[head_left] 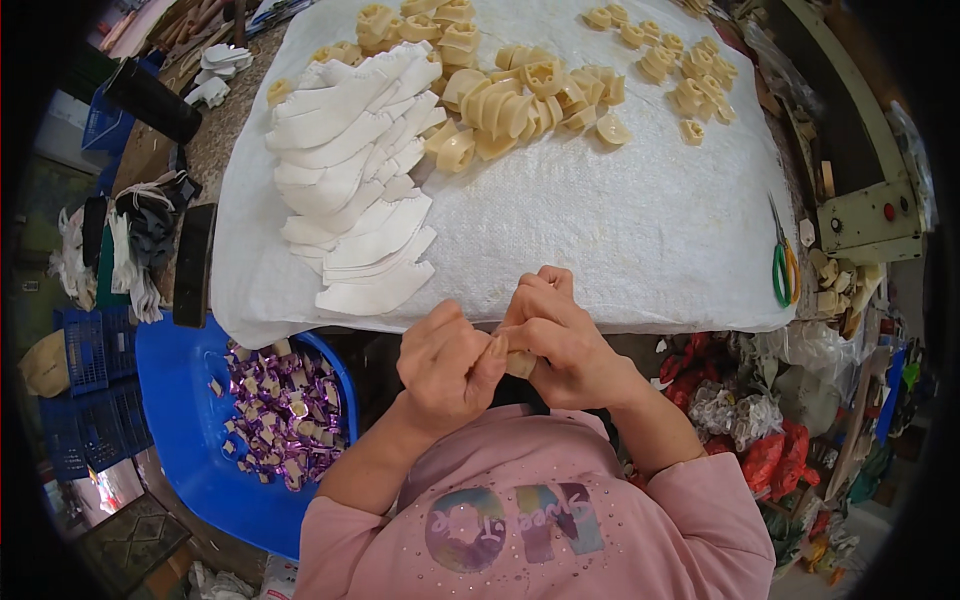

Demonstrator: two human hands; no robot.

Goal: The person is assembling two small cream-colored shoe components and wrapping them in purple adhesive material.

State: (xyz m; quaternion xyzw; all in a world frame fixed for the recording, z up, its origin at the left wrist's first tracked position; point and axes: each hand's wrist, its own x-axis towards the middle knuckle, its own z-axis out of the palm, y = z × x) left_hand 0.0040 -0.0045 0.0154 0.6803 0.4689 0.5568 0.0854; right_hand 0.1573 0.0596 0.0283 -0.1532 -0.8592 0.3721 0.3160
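My left hand (443,362) and my right hand (558,338) meet at the near edge of the cloth-covered table, close to my body. Both are closed, fingers pinched around a small beige piece (521,363). Most of that piece is hidden by the fingers, so its full shape does not show. Just beyond my left hand, overlapping flat white curved pieces (345,170) lie in a fanned pile. Behind them and to the right sit heaped glossy beige curled pieces (505,115), some nested in rows. A smaller group of beige curled pieces (690,95) lies at the far right.
A white woven sheet (600,230) covers the table. Scissors (781,272) with green and orange handles lie at its right edge. At left are a dark flat phone-like object (194,265) and a blue tub (180,430) of purple-and-beige pieces (285,405). A greenish metal machine (868,222) stands right.
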